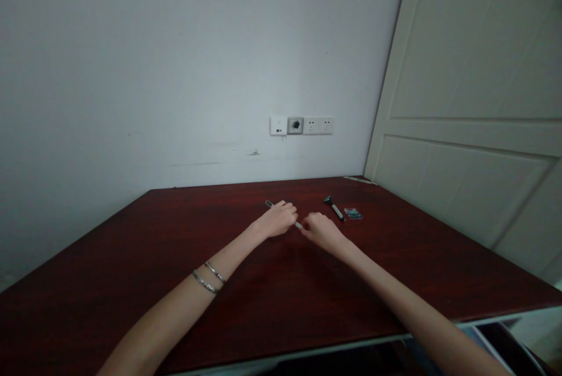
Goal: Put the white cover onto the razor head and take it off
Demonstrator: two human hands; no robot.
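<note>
Both hands meet over the middle of the dark red tabletop. My left hand [280, 219] is closed around a slim, light-coloured stick [299, 225], whose dark-edged, rounded far end pokes out past the fingers to the upper left. Against the near right end of this stick, my right hand [322, 229] has its fingers curled in a pinch. Most of the stick is hidden by the hands, and I cannot make out its kind. Just beyond my right hand lies a razor [336, 210] with a black head and a pale handle. Beside it rests a small clear packet [353, 213] with bluish contents.
The red wooden table [211, 212] reaches back to a white wall [197, 60] with a row of sockets [318, 125]. A white panelled door [474, 89] stands along the right. At the table's back right lies a thin pale strip [360, 180].
</note>
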